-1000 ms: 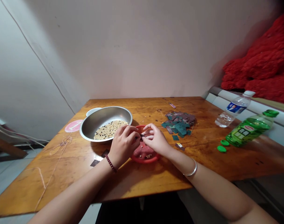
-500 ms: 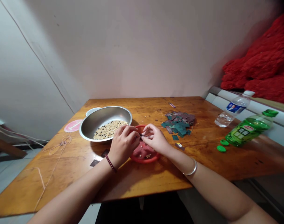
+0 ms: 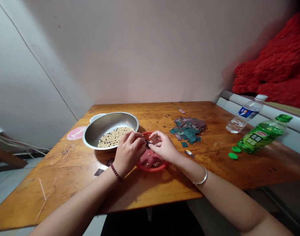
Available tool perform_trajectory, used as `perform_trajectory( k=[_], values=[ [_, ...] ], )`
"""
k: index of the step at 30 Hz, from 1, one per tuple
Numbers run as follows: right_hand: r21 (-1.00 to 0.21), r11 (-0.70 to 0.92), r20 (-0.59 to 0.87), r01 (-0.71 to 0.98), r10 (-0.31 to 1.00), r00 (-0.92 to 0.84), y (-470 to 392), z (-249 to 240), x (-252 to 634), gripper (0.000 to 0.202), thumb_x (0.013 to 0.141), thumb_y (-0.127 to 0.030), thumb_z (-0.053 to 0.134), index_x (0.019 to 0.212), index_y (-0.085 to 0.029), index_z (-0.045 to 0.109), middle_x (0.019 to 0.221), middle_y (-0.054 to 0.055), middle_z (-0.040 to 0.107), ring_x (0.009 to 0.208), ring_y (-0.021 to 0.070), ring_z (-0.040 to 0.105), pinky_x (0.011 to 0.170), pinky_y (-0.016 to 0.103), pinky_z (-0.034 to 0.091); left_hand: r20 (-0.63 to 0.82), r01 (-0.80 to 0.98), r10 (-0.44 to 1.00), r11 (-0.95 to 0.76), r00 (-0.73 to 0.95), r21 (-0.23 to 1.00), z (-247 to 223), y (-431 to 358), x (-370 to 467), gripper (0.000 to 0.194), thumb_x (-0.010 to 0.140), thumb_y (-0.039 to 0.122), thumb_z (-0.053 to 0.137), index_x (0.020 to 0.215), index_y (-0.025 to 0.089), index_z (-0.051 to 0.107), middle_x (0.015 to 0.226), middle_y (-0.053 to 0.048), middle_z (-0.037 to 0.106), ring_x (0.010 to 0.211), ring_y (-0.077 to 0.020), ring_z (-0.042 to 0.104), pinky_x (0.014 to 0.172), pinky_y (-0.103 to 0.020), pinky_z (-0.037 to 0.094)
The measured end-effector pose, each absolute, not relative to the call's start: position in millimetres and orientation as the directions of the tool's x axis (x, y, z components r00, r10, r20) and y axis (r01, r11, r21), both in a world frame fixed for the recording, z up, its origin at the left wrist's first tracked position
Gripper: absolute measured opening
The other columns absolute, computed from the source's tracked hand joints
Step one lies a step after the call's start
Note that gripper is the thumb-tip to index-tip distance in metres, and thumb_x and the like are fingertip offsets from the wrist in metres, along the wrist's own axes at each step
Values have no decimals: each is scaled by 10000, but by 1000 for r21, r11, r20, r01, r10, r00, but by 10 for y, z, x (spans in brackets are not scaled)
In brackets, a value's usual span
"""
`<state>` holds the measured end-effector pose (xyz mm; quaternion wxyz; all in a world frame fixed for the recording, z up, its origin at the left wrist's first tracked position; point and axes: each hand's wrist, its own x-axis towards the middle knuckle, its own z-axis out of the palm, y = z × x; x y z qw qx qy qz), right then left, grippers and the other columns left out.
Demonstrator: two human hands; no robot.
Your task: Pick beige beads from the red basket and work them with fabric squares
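Note:
Above a red plastic basket [image 3: 152,169], my left hand [image 3: 130,149] and my right hand [image 3: 163,147] meet with bent, pinching fingers. Between their fingertips is a small dark piece [image 3: 147,143], which looks like one of the dark paper squares; the fingers partly cover it. Several pale beads [image 3: 156,164] lie on the basket's mesh bottom. A steel bowl [image 3: 91,126] holding many pale and dark beads [image 3: 113,137] stands just beyond my left hand. To the right of my right hand is a heap of green and brownish squares [image 3: 188,129].
A water bottle [image 3: 246,114] and a green drink bottle [image 3: 264,136] lean at the right, near two green caps [image 3: 233,156]. Loose thread [image 3: 57,175] and a pink round disc [image 3: 75,133] lie at the left. Red fluffy material [image 3: 275,59] is piled at the far right.
The dark piece shows a little more between my fingertips. Both hands stay over the basket, with only slight finger movement; the view has shifted slightly.

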<state>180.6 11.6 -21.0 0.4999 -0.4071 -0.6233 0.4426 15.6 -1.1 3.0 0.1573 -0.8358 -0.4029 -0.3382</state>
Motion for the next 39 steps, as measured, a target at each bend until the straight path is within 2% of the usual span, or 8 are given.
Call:
perform_trajectory(
  k=[4,10,15,20,25,31,36,39],
  values=[
    [-958,282,269,55,948,-172,106,-199,1807,204,685,-177,605,869,-187,517,844,9,581,771,118,590,635,216,509,682,765,559,-644,473,-3,43,-12,151,70,820,240,566,826,211,629,992,-28,606,997,-203,485,933,-378,394],
    [-963,264,252,46,952,-175,102,-186,1803,213,691,-207,624,875,-177,522,852,14,588,787,122,593,636,220,515,697,798,587,-601,412,35,52,-7,147,68,813,249,576,833,215,631,989,-28,605,967,-202,489,924,-384,398],
    [-967,254,244,35,953,-180,111,-194,1803,229,680,-174,615,891,-181,525,890,13,585,784,112,591,625,208,518,682,768,580,-639,446,41,46,-15,164,68,821,239,564,828,214,626,979,-25,605,983,-190,489,923,-362,398],
    [-965,258,247,43,952,-183,112,-197,1803,224,689,-196,623,890,-180,527,870,13,588,770,113,595,624,213,519,698,794,593,-605,401,59,39,-15,162,62,814,252,576,822,211,622,977,-25,603,960,-191,489,922,-374,397],
    [-964,262,250,38,949,-192,105,-187,1803,226,683,-174,618,889,-182,526,897,18,591,779,111,595,637,216,524,686,764,576,-643,443,47,25,-23,172,51,815,228,570,821,203,614,970,-23,602,965,-181,488,923,-357,399],
    [-967,254,245,20,949,-200,100,-190,1811,242,701,-208,626,920,-188,525,880,14,590,758,111,601,618,214,519,705,791,594,-607,386,78,28,-22,172,49,811,239,577,814,209,615,965,-25,599,958,-190,484,911,-373,406],
    [-964,263,252,34,948,-195,105,-183,1814,228,696,-184,616,907,-187,528,883,16,589,785,116,594,623,208,514,692,752,567,-657,446,54,36,-35,180,48,813,220,569,817,206,614,976,-27,599,970,-184,486,919,-364,405],
    [-965,259,250,25,948,-198,111,-182,1816,236,705,-200,617,922,-188,527,897,18,586,776,115,597,622,212,518,696,776,581,-629,422,54,37,-34,176,44,812,226,574,816,208,614,975,-23,598,953,-182,489,918,-369,399]
  ],
)
